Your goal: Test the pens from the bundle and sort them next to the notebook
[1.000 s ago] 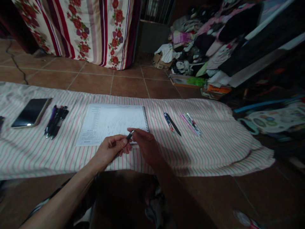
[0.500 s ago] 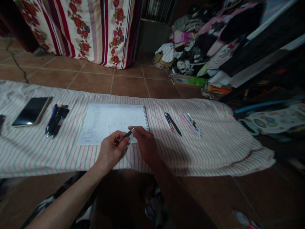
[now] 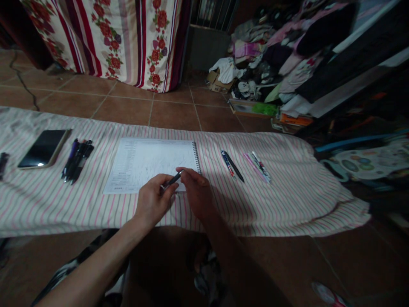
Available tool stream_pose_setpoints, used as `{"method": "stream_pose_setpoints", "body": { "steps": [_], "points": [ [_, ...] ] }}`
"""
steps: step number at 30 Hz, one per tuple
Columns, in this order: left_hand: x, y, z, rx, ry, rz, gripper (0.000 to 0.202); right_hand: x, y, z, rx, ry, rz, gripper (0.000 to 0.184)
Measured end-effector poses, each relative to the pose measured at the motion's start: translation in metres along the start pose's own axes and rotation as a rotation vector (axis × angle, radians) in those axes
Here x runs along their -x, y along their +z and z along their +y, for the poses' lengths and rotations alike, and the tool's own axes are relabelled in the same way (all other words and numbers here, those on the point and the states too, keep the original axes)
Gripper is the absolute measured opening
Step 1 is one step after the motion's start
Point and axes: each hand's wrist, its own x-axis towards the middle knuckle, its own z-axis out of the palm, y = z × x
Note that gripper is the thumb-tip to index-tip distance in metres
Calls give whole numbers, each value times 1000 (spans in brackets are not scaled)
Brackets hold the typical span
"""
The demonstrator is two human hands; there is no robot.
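A dark pen (image 3: 174, 178) is held between my two hands, slanting up to the right. My left hand (image 3: 156, 195) is closed around its lower part. At the silvery tip end, the fingers of my right hand (image 3: 197, 189) pinch it; their exact grip is partly hidden. Both hands are above the near edge of a spiral notebook (image 3: 153, 160), whose white page bears faint marks and a printed column at left. Right of the notebook lie a black pen (image 3: 234, 166) and a patterned pen (image 3: 228, 163), side by side.
A pink pen (image 3: 255, 166) and a white patterned pen (image 3: 260, 166) lie further right on the striped cloth (image 3: 297, 192). To the left are a bundle of several dark pens (image 3: 77, 162) and a phone (image 3: 44, 148). Clothes (image 3: 271, 55) are heaped beyond the tiled floor.
Both hands have shifted slightly to the right with the pen, and more of its barrel shows between them. The other pens and the notebook stay where they were.
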Motion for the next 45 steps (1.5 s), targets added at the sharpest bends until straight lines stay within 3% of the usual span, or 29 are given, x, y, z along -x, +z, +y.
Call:
{"method": "stream_pose_setpoints", "body": {
  "steps": [4, 9, 17, 21, 28, 33, 39, 45],
  "points": [
    [-4, -6, 2, 464, -211, -255, 34, -2, -2, -4, -75, 80, -10, 23],
    [-4, -13, 3, 702, -293, -413, 29, -2, -2, -5, -320, 193, -153, 24],
    [-2, -2, -7, 661, -391, -193, 21, -2, -1, 2, -28, 59, -35, 21],
    [-1, 5, -10, 717, -406, -97, 25, -1, 2, 2, 0, 48, 1, 23],
    [-1, -4, 5, 809, -421, -290, 28, 1, 0, -8, -241, 166, -150, 28],
    [0, -7, 6, 843, -467, -370, 29, -3, -5, -1, -289, 227, -146, 29],
    [-1, -1, 1, 737, -404, -226, 25, -6, -7, 10, -204, 142, -94, 20],
    [0, 11, -11, 715, -428, -114, 24, -6, -3, 12, -102, 113, -33, 25]
  ]
}}
